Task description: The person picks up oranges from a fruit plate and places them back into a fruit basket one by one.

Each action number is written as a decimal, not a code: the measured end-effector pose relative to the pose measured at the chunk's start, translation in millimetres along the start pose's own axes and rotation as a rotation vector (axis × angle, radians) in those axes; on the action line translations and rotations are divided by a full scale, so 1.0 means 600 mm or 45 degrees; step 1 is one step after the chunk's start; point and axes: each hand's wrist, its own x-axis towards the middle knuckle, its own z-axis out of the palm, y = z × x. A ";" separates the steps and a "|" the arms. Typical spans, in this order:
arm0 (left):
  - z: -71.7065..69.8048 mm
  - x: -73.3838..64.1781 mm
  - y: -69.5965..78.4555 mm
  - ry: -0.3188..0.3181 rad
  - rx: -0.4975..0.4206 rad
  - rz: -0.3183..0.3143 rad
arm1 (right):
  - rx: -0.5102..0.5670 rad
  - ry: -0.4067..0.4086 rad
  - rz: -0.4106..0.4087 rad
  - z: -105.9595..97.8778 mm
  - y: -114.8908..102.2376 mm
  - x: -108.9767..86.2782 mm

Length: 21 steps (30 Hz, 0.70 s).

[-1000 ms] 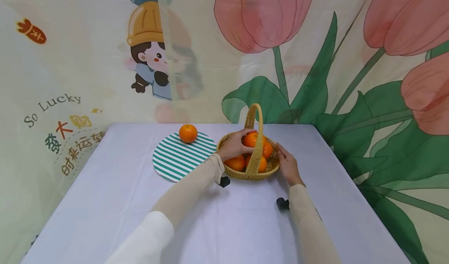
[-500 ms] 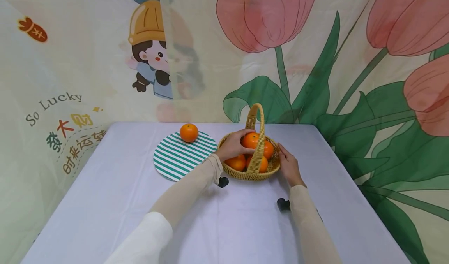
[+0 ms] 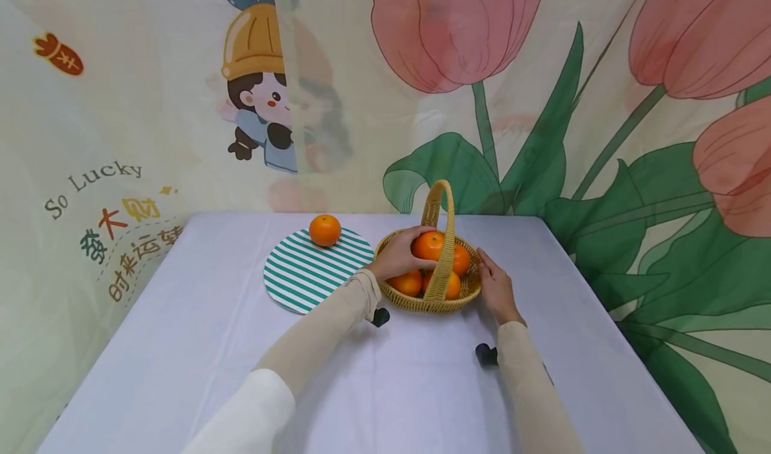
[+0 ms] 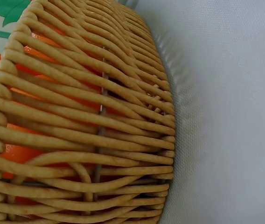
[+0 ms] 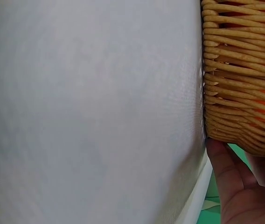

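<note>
A woven wicker basket (image 3: 415, 303) with a tall arched handle stands on the table, holding several oranges. My left hand (image 3: 397, 254) reaches over the basket's left rim and grips the top orange (image 3: 428, 245), thumb on the near side and fingers on the far side. Another orange (image 3: 405, 282) lies below my left wrist. At the right side of the basket, my right hand (image 3: 496, 289) touches the outer wall with extended fingers. The right wrist view shows those fingers (image 5: 226, 168) against the lower wicker. The left wrist view is mostly filled by the basket weave (image 4: 86, 112).
Left of the basket lies a round green-and-white striped mat (image 3: 301, 273), with a single orange (image 3: 325, 230) near its far edge. A white cloth (image 3: 421, 387) covers the table. Behind it hangs a printed curtain (image 3: 349, 106) with tulips.
The orange in my left hand has shifted slightly left, away from the basket handle. My right hand keeps its place against the basket.
</note>
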 end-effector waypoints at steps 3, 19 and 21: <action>-0.002 0.000 -0.001 0.010 0.003 0.014 | -0.003 0.006 -0.005 0.000 -0.001 0.002; -0.004 -0.005 -0.005 0.008 0.000 0.023 | -0.020 0.012 0.004 0.002 -0.002 0.000; -0.006 -0.006 -0.005 0.025 0.002 0.036 | -0.010 0.011 0.007 0.001 -0.002 -0.001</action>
